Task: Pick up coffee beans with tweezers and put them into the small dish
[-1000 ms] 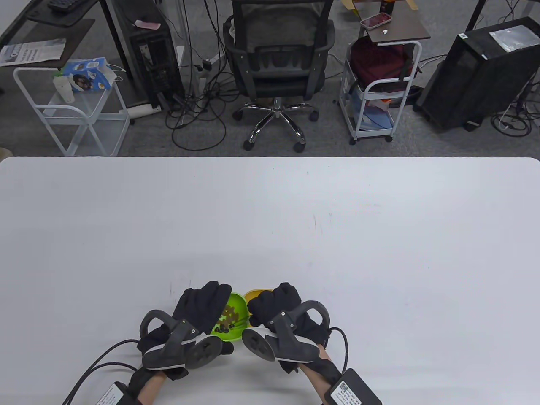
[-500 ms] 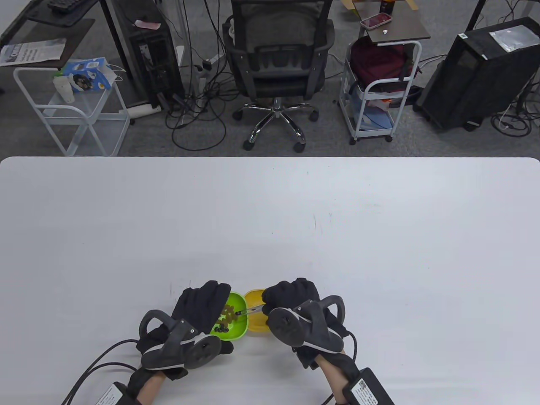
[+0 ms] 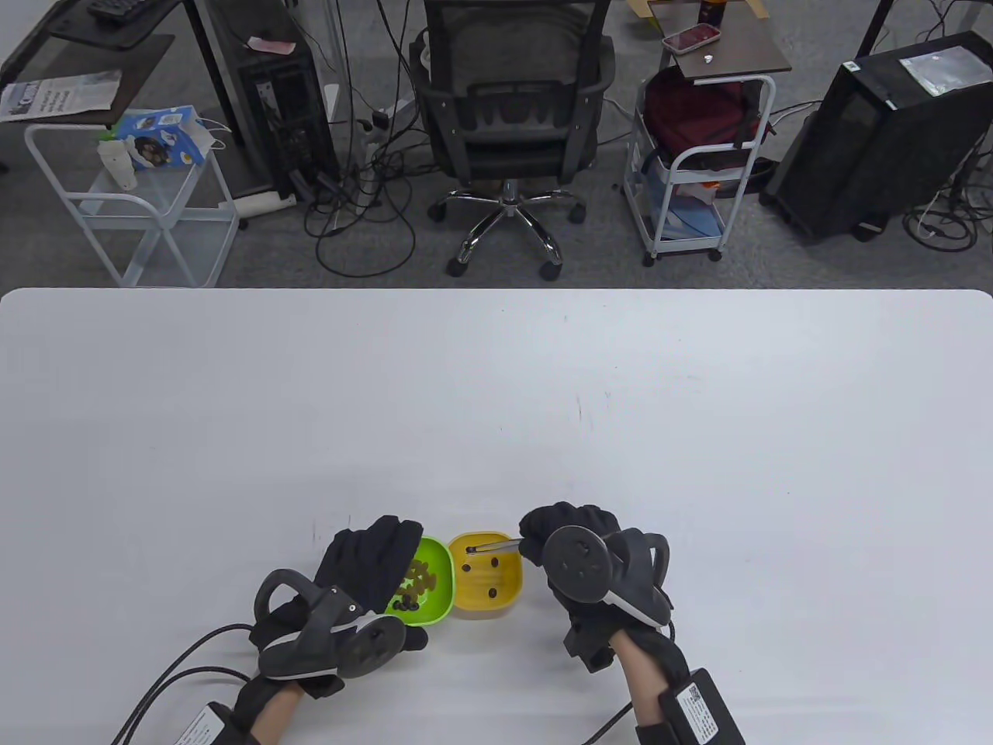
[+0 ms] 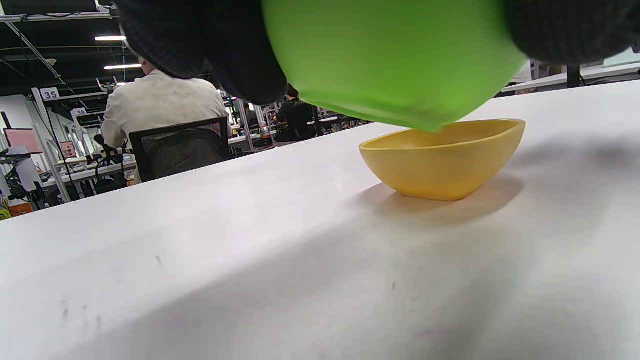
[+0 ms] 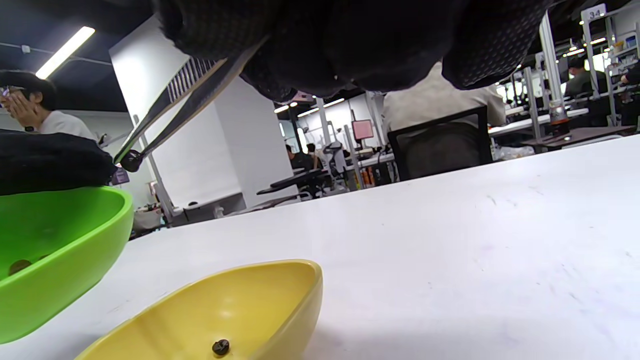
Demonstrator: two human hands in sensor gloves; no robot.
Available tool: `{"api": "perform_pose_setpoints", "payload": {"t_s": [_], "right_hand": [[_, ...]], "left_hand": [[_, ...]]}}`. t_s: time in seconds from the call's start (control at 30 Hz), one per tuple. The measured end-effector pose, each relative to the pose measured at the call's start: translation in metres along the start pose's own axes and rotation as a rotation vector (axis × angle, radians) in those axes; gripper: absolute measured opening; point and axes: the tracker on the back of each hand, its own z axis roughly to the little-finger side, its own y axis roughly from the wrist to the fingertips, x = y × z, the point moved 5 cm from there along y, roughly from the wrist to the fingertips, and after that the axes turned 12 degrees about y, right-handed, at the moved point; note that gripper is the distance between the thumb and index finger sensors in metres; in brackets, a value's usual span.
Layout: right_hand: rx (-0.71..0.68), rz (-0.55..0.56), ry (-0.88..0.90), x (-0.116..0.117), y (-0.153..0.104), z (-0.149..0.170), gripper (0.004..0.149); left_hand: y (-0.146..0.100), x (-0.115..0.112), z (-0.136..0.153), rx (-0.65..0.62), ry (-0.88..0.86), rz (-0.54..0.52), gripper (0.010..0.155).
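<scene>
Right hand (image 3: 597, 570) pinches tweezers (image 3: 496, 546), a coffee bean (image 5: 131, 161) clamped at their tips above the yellow dish (image 3: 487, 578); left hand (image 3: 365, 578) holds the green bowl (image 3: 423, 582).

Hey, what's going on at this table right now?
A person in sensor gloves is moving coffee beans between two small dishes. The left hand holds the green dish of beans tilted off the table. The right hand holds tweezers pinching one bean above the yellow dish, which already contains a few beans.
</scene>
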Motion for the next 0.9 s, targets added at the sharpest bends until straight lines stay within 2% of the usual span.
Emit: {"api": "perform_pose_setpoints", "payload": {"t_s": [0.27,0.53,0.9], "right_hand": [[-0.016,0.026,0.015,0.000,-0.001,-0.002,0.043],[-0.103,0.016,0.001,0.005,-0.006,-0.025,0.044],[-0.192,-0.058,-0.090,0.036,-0.009,-0.053,0.044]], "left_hand": [[0.000,0.000,0.000,-0.001,0.000,0.000,0.115],[0.000,0.000,0.000,-0.001,0.001,-0.002,0.116],[-0.001,0.000,0.000,-0.002,0.003,-0.004,0.116]]}}
